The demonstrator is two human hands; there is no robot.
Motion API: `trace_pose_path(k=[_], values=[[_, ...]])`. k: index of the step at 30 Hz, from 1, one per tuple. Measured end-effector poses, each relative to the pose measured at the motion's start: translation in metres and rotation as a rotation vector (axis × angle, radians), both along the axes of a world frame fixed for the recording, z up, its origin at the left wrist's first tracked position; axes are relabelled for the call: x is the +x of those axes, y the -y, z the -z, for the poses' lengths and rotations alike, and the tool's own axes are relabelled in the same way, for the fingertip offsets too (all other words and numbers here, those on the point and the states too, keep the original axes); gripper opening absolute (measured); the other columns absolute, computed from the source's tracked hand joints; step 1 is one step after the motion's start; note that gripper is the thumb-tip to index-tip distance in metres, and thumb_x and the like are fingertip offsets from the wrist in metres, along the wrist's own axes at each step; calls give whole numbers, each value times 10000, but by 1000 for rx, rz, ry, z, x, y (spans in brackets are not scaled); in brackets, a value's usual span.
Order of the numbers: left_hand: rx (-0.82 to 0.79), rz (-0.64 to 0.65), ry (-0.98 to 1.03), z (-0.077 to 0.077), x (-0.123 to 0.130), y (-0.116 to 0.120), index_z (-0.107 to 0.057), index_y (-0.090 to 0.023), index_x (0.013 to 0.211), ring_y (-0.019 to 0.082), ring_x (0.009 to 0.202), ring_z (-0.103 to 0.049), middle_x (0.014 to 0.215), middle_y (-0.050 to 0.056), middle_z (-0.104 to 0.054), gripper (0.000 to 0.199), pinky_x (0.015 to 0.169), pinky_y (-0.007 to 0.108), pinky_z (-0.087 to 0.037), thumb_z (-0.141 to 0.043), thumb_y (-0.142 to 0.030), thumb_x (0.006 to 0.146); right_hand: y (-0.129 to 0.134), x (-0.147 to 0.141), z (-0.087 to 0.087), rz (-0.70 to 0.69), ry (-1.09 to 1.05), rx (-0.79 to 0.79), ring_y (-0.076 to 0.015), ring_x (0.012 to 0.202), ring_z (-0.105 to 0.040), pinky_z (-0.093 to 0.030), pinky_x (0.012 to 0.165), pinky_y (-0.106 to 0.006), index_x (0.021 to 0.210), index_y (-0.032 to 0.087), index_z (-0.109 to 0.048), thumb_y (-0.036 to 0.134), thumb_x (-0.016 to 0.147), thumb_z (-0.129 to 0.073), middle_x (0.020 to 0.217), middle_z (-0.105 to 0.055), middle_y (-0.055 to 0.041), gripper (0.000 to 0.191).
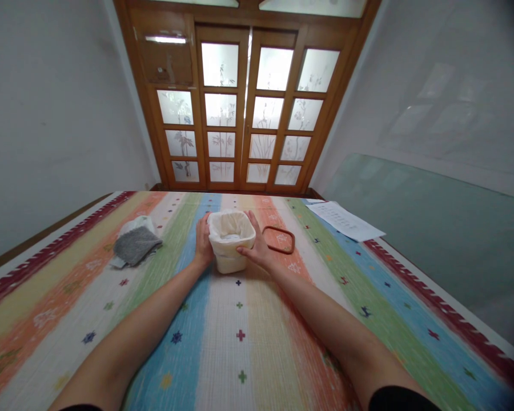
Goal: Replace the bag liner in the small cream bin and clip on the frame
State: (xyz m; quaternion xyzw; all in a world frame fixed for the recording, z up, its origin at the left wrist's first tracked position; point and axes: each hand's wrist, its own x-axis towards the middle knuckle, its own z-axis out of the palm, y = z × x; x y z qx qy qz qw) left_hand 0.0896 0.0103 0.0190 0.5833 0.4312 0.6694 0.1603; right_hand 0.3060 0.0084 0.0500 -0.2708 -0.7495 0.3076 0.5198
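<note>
A small white bin [231, 264], lined with a whitish plastic bag [230, 217] folded over its rim, stands upright on the striped tablecloth in front of me. My left hand [203, 240] is closed against its left side, with the fingers partly hidden behind it. On the right side my right hand [257, 245] grips the bin, thumb on the front face and fingers reaching up along the rim. Just right of that hand lies a brown rounded-square ring [293, 242], flat on the cloth.
A grey cloth [137, 245] lies bunched with whitish material at the left of the table. Printed paper sheets [346, 221] rest near the right edge. The striped tablecloth [223, 354] covers the table; wooden glazed doors [244, 108] stand beyond its far edge.
</note>
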Motion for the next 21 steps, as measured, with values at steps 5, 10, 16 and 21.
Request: trace_pose_path(k=[5, 10, 16, 21], values=[[3, -157, -28, -7, 2, 11, -603, -181, 1069, 243, 1042, -529, 1075, 98, -593, 357, 993, 407, -414, -403, -475, 1100, -8, 1, 13, 1, 5, 29, -377, 1597, -311, -303, 1294, -575, 1715, 213, -167, 818, 671, -812, 1715, -323, -188, 1367], [44, -173, -89, -15, 4, 14, -584, -224, 942, 222, 1021, -545, 1049, 60, -584, 326, 934, 356, -425, -400, -445, 1094, -7, 1, 21, -38, -36, -42, -362, 1533, -429, -362, 1260, -562, 1714, 195, -154, 833, 687, -785, 1660, -420, -201, 1363], [-119, -51, 152, -11, 3, 9, -420, -238, 718, 162, 663, -415, 701, -23, -421, 506, 635, 291, -344, -411, -620, 1050, -4, 0, 21, -62, -51, -84, -355, 1468, -519, -423, 1215, -558, 1709, 215, -189, 877, 652, -765, 1585, -531, -184, 1373], [-132, 4, 257, -13, -1, 3, -515, -234, 830, 165, 723, -504, 779, -15, -511, 406, 674, 278, -435, -518, -599, 1009, 1, -2, 18, -66, -49, -55, -357, 1518, -458, -393, 1243, -538, 1710, 220, -199, 836, 670, -793, 1663, -432, -189, 1346]])
